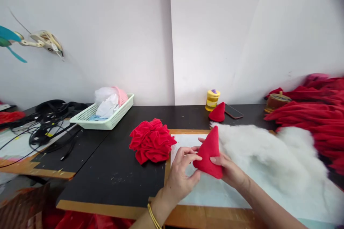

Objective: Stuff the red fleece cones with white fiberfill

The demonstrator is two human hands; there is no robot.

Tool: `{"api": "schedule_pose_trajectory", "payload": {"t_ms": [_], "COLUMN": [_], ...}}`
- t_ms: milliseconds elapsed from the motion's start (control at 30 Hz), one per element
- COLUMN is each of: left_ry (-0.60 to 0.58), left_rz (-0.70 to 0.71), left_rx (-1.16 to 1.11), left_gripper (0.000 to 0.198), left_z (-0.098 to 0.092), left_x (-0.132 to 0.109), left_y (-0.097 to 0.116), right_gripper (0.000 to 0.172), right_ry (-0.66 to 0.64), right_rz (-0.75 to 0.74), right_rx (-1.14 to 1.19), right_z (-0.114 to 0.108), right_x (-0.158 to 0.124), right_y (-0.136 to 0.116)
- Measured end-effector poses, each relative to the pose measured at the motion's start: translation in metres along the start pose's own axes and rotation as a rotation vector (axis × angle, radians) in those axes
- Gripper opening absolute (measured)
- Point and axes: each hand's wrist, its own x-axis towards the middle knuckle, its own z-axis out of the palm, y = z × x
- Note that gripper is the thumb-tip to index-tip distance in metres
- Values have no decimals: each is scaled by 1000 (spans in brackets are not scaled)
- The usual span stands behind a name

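Note:
A stuffed red fabric cone (209,153) is held just above the table's near edge, its tip pointing up. My right hand (228,169) wraps round its lower right side. My left hand (180,175), with a gold bangle on the wrist, pinches the cone's open left end with curled fingers. A big heap of white stuffing fibre (271,157) lies directly to the right. A pile of unstuffed red fabric pieces (152,140) sits to the left of my hands.
A second stuffed red cone (217,112), a yellow tub (212,100) and a phone (233,111) stand at the back. A white basket (104,120) of cloth and tangled black cables (48,121) lie left. Red fabric (314,111) is heaped at the right.

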Motion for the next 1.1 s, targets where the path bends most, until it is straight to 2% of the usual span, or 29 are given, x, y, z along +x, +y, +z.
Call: {"api": "schedule_pose_trajectory", "payload": {"t_ms": [267, 367, 467, 533, 567, 667, 767, 867, 933, 967, 1067, 1100], "left_ry": [298, 337, 339, 329, 317, 257, 154, -24, -99, -64, 258, 329], "left_rz": [138, 164, 152, 148, 150, 169, 199, 225, 175, 116, -218, -354], "left_rx": [209, 290, 313, 322, 320, 299, 263, 212, 134, 73, -214, -349], "left_gripper": [29, 30, 30, 31, 31, 31, 29, 30, 32, 33, 37, 39], "left_z": [33, 36, 33, 32, 32, 36, 37, 32, 25, 23, 21, 23], "left_x": [-6, -7, -6, -4, -3, -2, -6, -16, -22, -23, -14, -7], "left_y": [-5, -6, -4, -2, -1, -1, 2, 10, 16, 19, 25, 26], "right_gripper": [70, 63, 74, 77, 72, 43, 27, 29, 30, 29, 22, 20], "right_ry": [-23, 74, 165, 197, 225, 306, 297, 274, 286, 296, 316, 316], "right_rz": [5, -8, -86, -147, -182, -286, -343, -323, -316, -319, -332, -335], "right_rx": [140, 85, -58, -207, -291, -466, -471, -439, -432, -424, -397, -411], "right_z": [14, 20, 26, 29, 29, 27, 18, 9, 7, 7, 17, 22], "right_x": [-9, -17, -27, -32, -33, -32, -30, -32, -36, -38, -39, -38], "right_y": [12, 13, 15, 16, 17, 17, 15, 14, 15, 16, 21, 22]}}
